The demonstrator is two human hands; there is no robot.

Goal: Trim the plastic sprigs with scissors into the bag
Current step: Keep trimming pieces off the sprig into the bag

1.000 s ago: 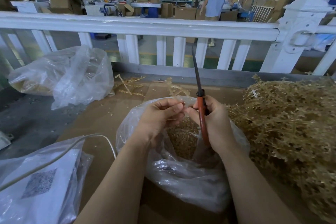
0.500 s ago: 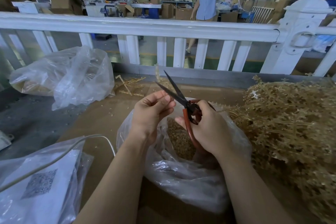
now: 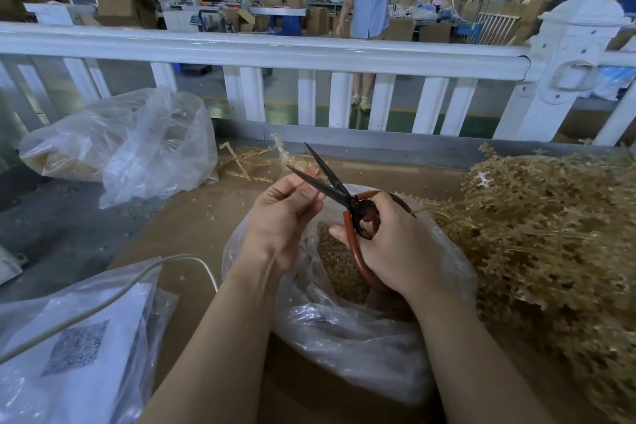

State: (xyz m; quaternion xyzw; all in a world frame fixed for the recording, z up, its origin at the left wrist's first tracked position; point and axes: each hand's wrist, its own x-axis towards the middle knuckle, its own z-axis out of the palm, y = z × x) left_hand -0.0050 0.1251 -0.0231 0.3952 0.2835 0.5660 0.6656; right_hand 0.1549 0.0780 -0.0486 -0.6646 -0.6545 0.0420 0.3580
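Our right hand (image 3: 389,244) grips red-handled scissors (image 3: 339,194), dark blades parted; left hand (image 3: 282,213) pinches thin sprig (image 3: 287,157) above crinkled clear bag (image 3: 344,320).

There were three clear plastic bags: one (image 3: 344,330) under the scissors (image 3: 339,194), one (image 3: 130,144) far left of them, one (image 3: 79,348) nearer left; one pair of scissors, one sprig heap (image 3: 550,244) to their right, two hands (image 3: 282,213) (image 3: 395,244)
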